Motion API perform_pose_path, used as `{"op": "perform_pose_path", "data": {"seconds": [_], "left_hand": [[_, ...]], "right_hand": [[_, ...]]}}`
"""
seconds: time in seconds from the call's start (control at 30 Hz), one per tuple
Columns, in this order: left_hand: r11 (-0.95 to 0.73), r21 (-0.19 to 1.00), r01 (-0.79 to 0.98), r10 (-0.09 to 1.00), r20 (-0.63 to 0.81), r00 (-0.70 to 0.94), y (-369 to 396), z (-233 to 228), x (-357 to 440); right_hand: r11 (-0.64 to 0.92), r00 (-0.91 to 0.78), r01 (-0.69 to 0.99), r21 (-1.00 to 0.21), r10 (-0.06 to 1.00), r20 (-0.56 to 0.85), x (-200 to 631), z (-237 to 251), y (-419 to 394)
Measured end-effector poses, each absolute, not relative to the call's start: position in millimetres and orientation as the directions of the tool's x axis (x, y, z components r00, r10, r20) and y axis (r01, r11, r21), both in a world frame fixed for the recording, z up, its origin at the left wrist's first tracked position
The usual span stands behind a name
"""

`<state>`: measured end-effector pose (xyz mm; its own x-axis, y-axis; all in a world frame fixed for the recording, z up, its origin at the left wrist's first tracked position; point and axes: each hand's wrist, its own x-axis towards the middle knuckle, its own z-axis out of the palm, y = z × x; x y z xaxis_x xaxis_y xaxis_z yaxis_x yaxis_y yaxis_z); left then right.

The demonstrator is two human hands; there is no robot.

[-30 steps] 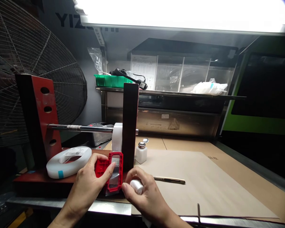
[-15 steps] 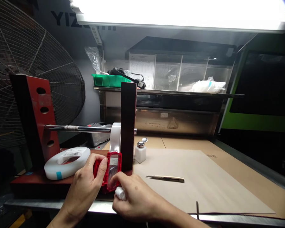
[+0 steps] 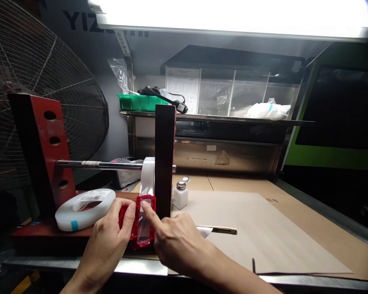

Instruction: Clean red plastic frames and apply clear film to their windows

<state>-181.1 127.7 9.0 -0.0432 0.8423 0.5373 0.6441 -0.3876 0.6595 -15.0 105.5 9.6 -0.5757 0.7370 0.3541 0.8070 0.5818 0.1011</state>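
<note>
My left hand (image 3: 110, 234) is closed, thumb against fingers, on the left side of a red plastic part (image 3: 137, 241) with a long framed window. A strip of clear film (image 3: 144, 223) lies over that window. It runs down from a white film roll (image 3: 147, 175) hung on a metal rod (image 3: 116, 165). With its index finger stretched out, my right hand (image 3: 179, 241) presses the film near the window's upper end. Its other fingers are curled, and a white piece of cloth or paper (image 3: 206, 232) sticks out beside the knuckles; the grip on it is hidden.
A spare film roll (image 3: 85, 212) lies on the red stand's base (image 3: 46, 237). The stand's black upright (image 3: 164, 163) rises close behind my right hand. A pen-like knife (image 3: 223, 230) and a white dispenser bottle (image 3: 180, 197) rest on the cardboard (image 3: 248, 220). A fan (image 3: 79, 94) stands left.
My right hand has moved up along the window, from its lower end to near the top, with the index finger now extended. The white piece now shows right of the hand. My left hand keeps its hold.
</note>
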Motion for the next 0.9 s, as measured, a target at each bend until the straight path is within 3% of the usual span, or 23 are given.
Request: {"op": "perform_pose_path", "data": {"seconds": [0.07, 0.17, 0.3, 0.4, 0.5, 0.67, 0.9], "left_hand": [[-0.396, 0.660, 0.639, 0.842, 0.538, -0.034, 127.8, 8.8, -182.7], [-0.391, 0.676, 0.624, 0.852, 0.523, -0.032, 128.5, 8.1, -185.2], [-0.333, 0.722, 0.607, 0.879, 0.470, -0.077, 129.8, 9.7, -187.1], [-0.330, 0.733, 0.595, 0.898, 0.439, -0.044, 131.3, 11.6, -189.2], [-0.317, 0.759, 0.569, 0.918, 0.396, -0.017, 134.4, 11.0, -192.2], [-0.235, 0.774, 0.587, 0.946, 0.322, -0.046, 138.4, 10.8, -190.7], [-0.241, 0.771, 0.590, 0.905, 0.399, -0.151, 132.4, 18.8, -176.6]], "right_hand": [[0.575, -0.588, 0.804, 0.149, 0.733, 0.342, -18.6, 8.3, 107.7], [0.582, -0.584, 0.805, 0.113, 0.745, 0.323, -20.5, 9.3, 108.7], [0.631, -0.558, 0.773, -0.069, 0.728, 0.398, -5.9, 15.7, 109.1], [0.536, -0.439, 0.829, -0.156, 0.798, 0.413, 23.2, 14.3, 115.4], [0.407, -0.371, 0.909, -0.091, 0.889, 0.268, 62.1, 2.0, 127.9], [0.297, -0.295, 0.954, -0.049, 0.954, 0.055, 110.3, -29.1, 144.4], [0.300, -0.293, 0.950, -0.086, 0.952, 0.086, 123.3, -38.6, 143.7]]}}
